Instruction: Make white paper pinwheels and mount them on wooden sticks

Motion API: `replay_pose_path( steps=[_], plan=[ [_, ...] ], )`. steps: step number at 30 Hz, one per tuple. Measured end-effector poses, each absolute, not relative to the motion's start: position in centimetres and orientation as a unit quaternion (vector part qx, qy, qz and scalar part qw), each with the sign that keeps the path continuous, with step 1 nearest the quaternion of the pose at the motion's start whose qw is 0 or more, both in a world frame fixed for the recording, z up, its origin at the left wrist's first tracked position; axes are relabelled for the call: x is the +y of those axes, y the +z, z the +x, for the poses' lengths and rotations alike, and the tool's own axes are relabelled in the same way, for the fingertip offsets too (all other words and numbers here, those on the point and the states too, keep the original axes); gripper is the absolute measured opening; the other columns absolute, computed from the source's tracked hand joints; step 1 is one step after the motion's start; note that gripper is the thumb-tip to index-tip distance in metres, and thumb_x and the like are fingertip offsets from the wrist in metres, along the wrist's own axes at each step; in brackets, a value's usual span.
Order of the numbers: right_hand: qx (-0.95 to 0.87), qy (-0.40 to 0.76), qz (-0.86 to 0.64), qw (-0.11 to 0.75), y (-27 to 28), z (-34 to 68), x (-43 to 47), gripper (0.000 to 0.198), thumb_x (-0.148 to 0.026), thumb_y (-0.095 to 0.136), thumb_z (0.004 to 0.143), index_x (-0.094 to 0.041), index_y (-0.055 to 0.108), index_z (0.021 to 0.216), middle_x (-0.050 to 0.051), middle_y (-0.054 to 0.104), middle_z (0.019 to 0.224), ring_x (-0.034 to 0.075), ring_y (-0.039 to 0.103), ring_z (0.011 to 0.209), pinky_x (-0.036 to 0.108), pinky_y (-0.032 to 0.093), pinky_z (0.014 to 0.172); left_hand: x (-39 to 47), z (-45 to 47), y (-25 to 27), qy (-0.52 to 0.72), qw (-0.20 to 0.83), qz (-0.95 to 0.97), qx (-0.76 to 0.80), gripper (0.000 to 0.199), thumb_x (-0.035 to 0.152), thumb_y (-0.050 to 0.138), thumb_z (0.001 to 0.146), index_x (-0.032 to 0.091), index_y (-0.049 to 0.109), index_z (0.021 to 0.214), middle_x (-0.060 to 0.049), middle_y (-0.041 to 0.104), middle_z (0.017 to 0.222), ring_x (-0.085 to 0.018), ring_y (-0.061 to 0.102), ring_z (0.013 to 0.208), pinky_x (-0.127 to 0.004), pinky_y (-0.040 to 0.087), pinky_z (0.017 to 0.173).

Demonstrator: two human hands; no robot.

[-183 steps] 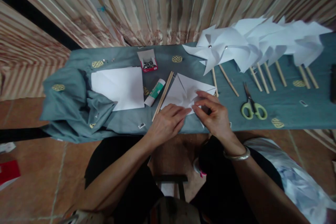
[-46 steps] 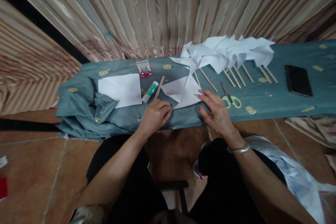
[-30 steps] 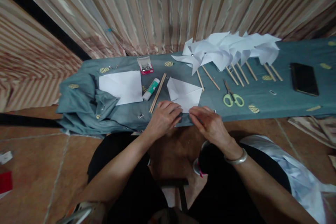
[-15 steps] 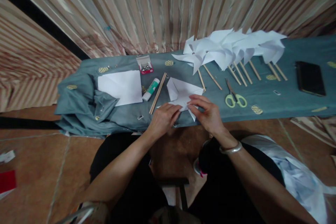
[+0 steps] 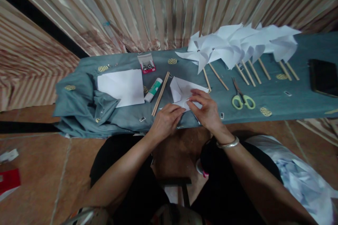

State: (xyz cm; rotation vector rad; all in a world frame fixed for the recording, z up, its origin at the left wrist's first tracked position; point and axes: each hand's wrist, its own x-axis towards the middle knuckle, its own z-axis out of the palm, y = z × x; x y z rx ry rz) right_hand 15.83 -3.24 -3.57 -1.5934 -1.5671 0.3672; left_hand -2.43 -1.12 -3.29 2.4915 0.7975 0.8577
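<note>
A cut sheet of white paper [image 5: 186, 86] lies at the table's front edge, one of its corners folded up at the left. My left hand [image 5: 166, 117] is closed on the paper's near edge, fingertips pressed together. A paper flap is pinched between the thumb and fingers of my right hand [image 5: 204, 109], bent in toward the sheet's middle. Left of the paper are thin wooden sticks [image 5: 161, 94] and a glue stick [image 5: 153, 90]. Green-handled scissors [image 5: 242, 100] rest to the right of my right hand.
Several white paper pinwheels [image 5: 227, 47] on sticks lie along the back. A small box of metal pins [image 5: 148, 67] and a stack of white paper [image 5: 121, 88] are at the left. A dark phone [image 5: 323, 77] lies at the right. A bag of paper scraps [image 5: 298, 179] stands on the floor.
My right hand has moved slightly left with the paper flap, bending it toward the sheet's middle. My left hand stays on the near edge. The view has shifted a little.
</note>
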Motion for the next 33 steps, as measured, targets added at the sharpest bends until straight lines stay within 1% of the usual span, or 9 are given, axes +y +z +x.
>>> replay_pose_path(
  steps=[5, 13, 19, 23, 28, 33],
  plan=[
    [-0.629, 0.14, -0.64, 0.418, -3.5, 15.7, -3.3, 0.01, -0.026, 0.062, 0.083, -0.022, 0.07, 0.087, 0.011, 0.068, 0.116, 0.025, 0.062, 0.11, 0.045, 0.048, 0.098, -1.1, -2.4, -3.4, 0.302, 0.217, 0.88, 0.295, 0.02, 0.015, 0.052, 0.092, 0.015, 0.066, 0.106, -0.008, 0.068, 0.098, -0.018, 0.063, 0.092, -0.034, 0.055, 0.082],
    [-0.645, 0.131, -0.63, 0.412, -3.5, 15.8, -3.8, 0.01, -0.024, 0.06, 0.084, -0.023, 0.069, 0.089, 0.009, 0.067, 0.117, 0.025, 0.061, 0.111, 0.045, 0.047, 0.1, -0.8, -2.4, -3.2, 0.299, 0.269, 0.862, 0.31, 0.02, 0.015, 0.053, 0.091, 0.016, 0.068, 0.105, -0.008, 0.07, 0.098, -0.018, 0.063, 0.092, -0.034, 0.054, 0.084],
    [-0.662, 0.11, -0.628, 0.394, -3.4, 15.7, -3.9, 0.013, -0.023, 0.058, 0.086, -0.022, 0.07, 0.089, 0.01, 0.067, 0.116, 0.025, 0.06, 0.111, 0.045, 0.047, 0.099, -0.7, -2.3, -3.2, 0.294, 0.28, 0.858, 0.315, 0.02, 0.015, 0.055, 0.09, 0.016, 0.069, 0.103, -0.008, 0.07, 0.097, -0.019, 0.064, 0.093, -0.034, 0.054, 0.086],
    [-0.68, 0.104, -0.62, 0.378, -3.3, 15.8, -3.9, 0.021, -0.022, 0.051, 0.089, -0.021, 0.07, 0.096, 0.011, 0.064, 0.121, 0.026, 0.058, 0.112, 0.045, 0.047, 0.099, -0.7, -2.3, -3.1, 0.298, 0.276, 0.857, 0.316, 0.02, 0.015, 0.055, 0.089, 0.015, 0.07, 0.103, -0.008, 0.071, 0.097, -0.019, 0.064, 0.092, -0.033, 0.054, 0.086],
    [-0.711, 0.102, -0.606, 0.343, -3.1, 15.7, -4.2, 0.036, -0.013, 0.041, 0.087, -0.021, 0.068, 0.11, 0.012, 0.055, 0.134, 0.028, 0.052, 0.119, 0.051, 0.045, 0.101, -0.6, -2.3, -2.9, 0.296, 0.28, 0.856, 0.319, 0.02, 0.016, 0.055, 0.089, 0.017, 0.07, 0.102, -0.007, 0.071, 0.096, -0.019, 0.065, 0.092, -0.033, 0.054, 0.085],
    [-0.726, 0.095, -0.605, 0.313, -3.1, 15.6, -4.4, 0.039, -0.013, 0.039, 0.088, -0.022, 0.066, 0.115, 0.011, 0.05, 0.139, 0.029, 0.049, 0.122, 0.051, 0.044, 0.1, -0.5, -2.2, -3.0, 0.301, 0.282, 0.854, 0.316, 0.019, 0.016, 0.055, 0.089, 0.015, 0.071, 0.1, -0.008, 0.071, 0.094, -0.018, 0.066, 0.09, -0.032, 0.054, 0.083]
  ],
)
